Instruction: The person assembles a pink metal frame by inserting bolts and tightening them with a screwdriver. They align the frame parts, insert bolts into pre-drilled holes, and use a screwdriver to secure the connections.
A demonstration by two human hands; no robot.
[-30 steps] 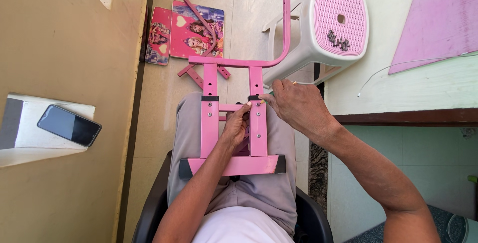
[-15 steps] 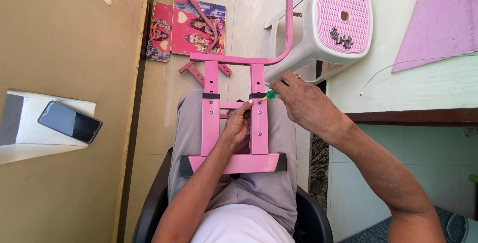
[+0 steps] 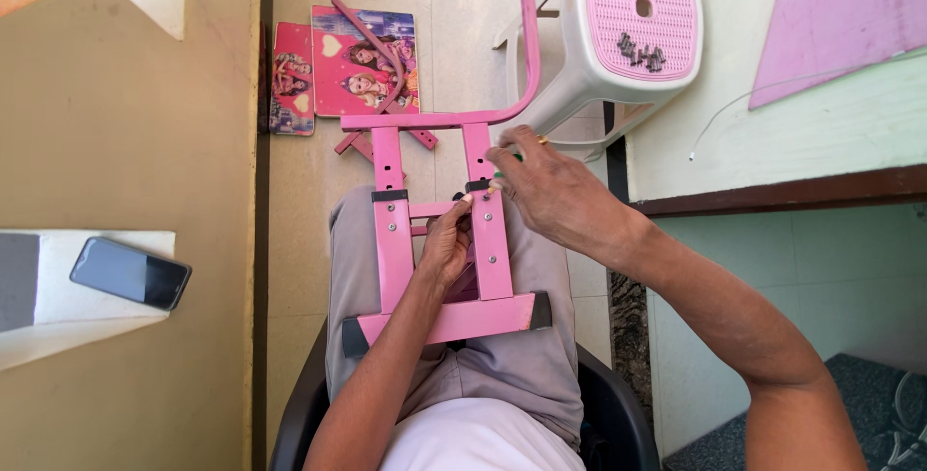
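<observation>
Resting across our lap in the lower centre of the frame, the pink metal frame (image 3: 439,239) lies flat, its long axis running from the bottom of the picture toward the top. Its wide crossbar with dark end caps sits nearest our body; the far end carries a curved pink tube (image 3: 528,37) that sweeps up toward the top centre. Two parallel uprights with screw holes run along the long axis.

Our left hand (image 3: 446,249) sits between the two uprights, fingers curled closed around a short inner crossbar — thumb tip touching the right upright near a screw. Our right hand (image 3: 552,191) comes in from the right and lies over the right upright, just beyond the left hand. Its fingers are pinched shut on a small tool with a green handle (image 3: 516,155), of which only a sliver shows above the knuckles — the tip is hidden, so we cannot tell what it engages.

On the floor beyond the frame lie two picture panels (image 3: 362,61) in pink, with loose pink bars across them. A white and pink plastic stool (image 3: 632,22) stands at upper right, small dark hardware pieces (image 3: 642,51) on its seat. A dark phone (image 3: 130,273) lies on a white ledge at left.
</observation>
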